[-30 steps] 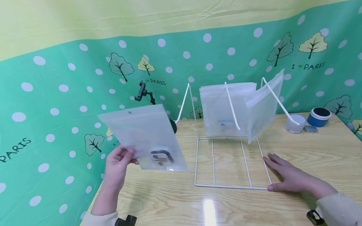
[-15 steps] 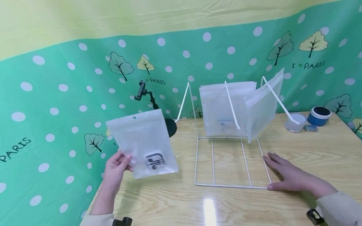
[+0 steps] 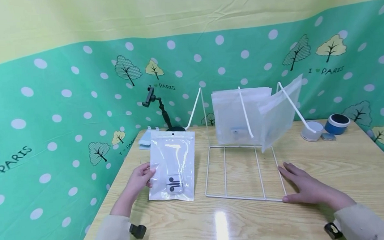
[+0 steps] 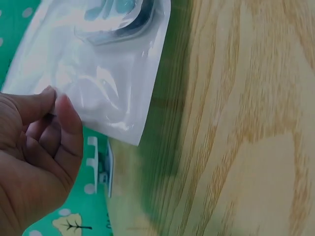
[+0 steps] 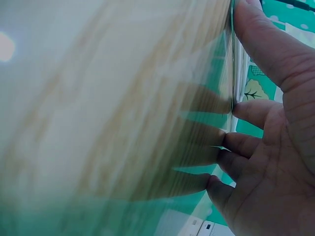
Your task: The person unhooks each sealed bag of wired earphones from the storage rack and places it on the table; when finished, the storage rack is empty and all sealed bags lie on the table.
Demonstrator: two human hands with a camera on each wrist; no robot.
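A clear plastic pouch [image 3: 172,166] with a small pair of earphones printed or packed near its lower edge lies on the wooden tabletop [image 3: 217,223], just left of a white wire rack [image 3: 243,171]. The left hand [image 3: 139,179] pinches the pouch's left edge between thumb and fingertips; in the left wrist view the thumb and forefinger close on the pouch's [image 4: 98,73] edge above the tabletop.

The right hand [image 3: 304,184] lies flat on the tabletop with its fingers straight and spread, holding nothing, the fingertips touching the rack's right-hand wire at the front corner. The right wrist view shows the same flat palm [image 5: 275,147] against the wood.

In the rack's upright back part stand several more clear pouches [image 3: 244,115], one [image 3: 278,115] leaning out to the right. Behind the lying pouch stands a black phone holder [image 3: 160,109] on a round base. At the far right of the tabletop sit a white round object [image 3: 311,131], a small dark object [image 3: 328,136] and a blue round tin [image 3: 336,123].
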